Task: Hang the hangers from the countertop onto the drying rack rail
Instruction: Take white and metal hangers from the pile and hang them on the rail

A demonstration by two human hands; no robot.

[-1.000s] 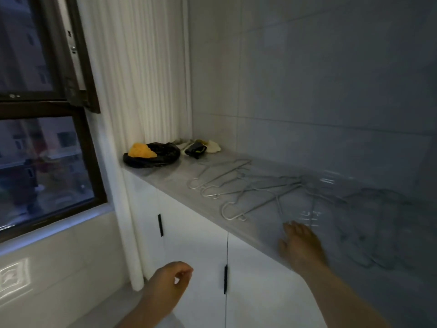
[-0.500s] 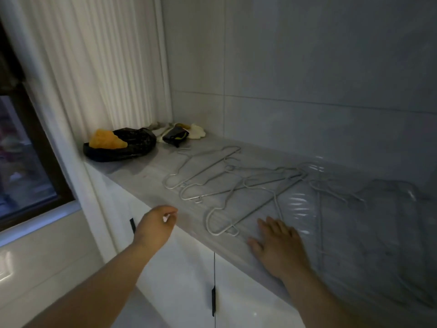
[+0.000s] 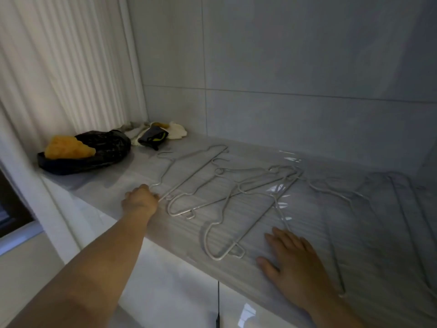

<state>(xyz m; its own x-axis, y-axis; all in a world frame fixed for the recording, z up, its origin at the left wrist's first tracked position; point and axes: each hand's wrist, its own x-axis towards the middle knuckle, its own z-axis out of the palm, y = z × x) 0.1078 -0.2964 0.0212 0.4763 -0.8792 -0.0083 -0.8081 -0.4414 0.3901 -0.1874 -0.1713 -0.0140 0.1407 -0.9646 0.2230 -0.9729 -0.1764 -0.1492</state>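
Left hand (image 3: 139, 200) at the near end of the leftmost hanger (image 3: 194, 174), finger grip hidden. Right hand (image 3: 295, 259) flat on countertop (image 3: 106, 185), fingers straight, thumb apart.

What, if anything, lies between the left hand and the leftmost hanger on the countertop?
Nothing visible: the left hand is right at the near corner of the leftmost hanger. The drying rack rail is out of view.

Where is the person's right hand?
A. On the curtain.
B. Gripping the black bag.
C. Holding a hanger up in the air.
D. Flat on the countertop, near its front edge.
D: the right hand lies with straight fingers on the countertop, beside the nearest hanger, gripping nothing.
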